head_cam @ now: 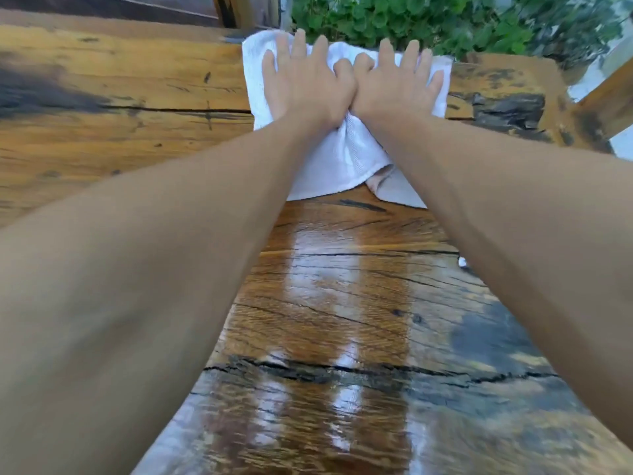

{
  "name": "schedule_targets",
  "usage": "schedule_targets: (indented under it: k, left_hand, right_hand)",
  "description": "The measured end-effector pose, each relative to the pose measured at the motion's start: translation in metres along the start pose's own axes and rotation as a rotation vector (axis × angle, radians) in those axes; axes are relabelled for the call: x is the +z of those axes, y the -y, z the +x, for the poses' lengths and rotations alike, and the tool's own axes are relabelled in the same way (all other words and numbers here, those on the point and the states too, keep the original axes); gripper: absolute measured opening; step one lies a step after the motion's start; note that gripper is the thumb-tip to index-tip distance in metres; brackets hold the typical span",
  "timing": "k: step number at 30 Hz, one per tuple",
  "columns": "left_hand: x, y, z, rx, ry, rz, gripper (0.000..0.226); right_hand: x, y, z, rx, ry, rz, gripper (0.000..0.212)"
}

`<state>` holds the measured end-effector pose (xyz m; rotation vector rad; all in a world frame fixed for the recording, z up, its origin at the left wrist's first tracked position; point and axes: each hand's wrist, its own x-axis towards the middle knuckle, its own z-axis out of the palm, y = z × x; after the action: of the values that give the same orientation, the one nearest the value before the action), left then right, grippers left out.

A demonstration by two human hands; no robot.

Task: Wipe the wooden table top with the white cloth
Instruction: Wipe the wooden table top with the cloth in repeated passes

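The white cloth (346,156) lies at the far edge of the wooden table top (120,125). On the cloth's left half the left hand (306,82) presses flat, fingers spread straight; just beside it, thumbs touching, the right hand (397,85) presses likewise.

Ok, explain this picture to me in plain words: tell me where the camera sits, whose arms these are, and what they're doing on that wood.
There is no machine here. The single picture comes from a wide-angle camera worn on a person's head, looking forward and down, so the two bare arms are the wearer's own. The left hand and right hand lie side by side with fingers spread flat, pressing a white cloth onto the wooden table top near its far edge. Nothing is gripped; the cloth is only pushed. The nearer wood looks shiny, perhaps wet. Green plants grow beyond the table.
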<state>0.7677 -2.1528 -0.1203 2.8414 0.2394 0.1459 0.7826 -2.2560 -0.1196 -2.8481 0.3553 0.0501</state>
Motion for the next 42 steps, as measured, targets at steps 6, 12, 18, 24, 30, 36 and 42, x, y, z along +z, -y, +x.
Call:
schedule_targets:
  k: [6, 12, 18, 24, 30, 36, 42]
  left_hand:
    - [-0.002, 0.004, -0.037, 0.042, -0.014, 0.039, 0.058]
    - [-0.008, 0.010, -0.095, 0.082, 0.042, 0.032, 0.057]
    - [-0.011, 0.019, -0.143, 0.098, 0.061, 0.009, 0.058]
    - [-0.016, 0.025, -0.190, 0.126, 0.092, -0.012, 0.058]
    - [-0.019, 0.034, -0.244, 0.159, 0.106, -0.005, 0.058]
    - [-0.027, 0.045, -0.318, 0.191, 0.149, 0.008, 0.060]
    - [-0.039, 0.056, -0.395, 0.209, 0.211, -0.001, 0.060]
  right_hand:
    - [0.001, -0.011, -0.032, -0.071, 0.008, -0.027, 0.062]
    - [-0.003, -0.027, -0.091, -0.095, 0.043, -0.013, 0.058]
    - [0.000, -0.042, -0.146, -0.096, 0.065, -0.027, 0.058]
    - [0.002, -0.056, -0.189, -0.089, 0.064, -0.086, 0.058]
    - [0.002, -0.074, -0.244, -0.112, 0.071, -0.080, 0.058]
    - [0.004, -0.100, -0.319, -0.103, 0.082, -0.077, 0.057]
    - [0.006, -0.123, -0.396, -0.079, 0.092, -0.074, 0.056]
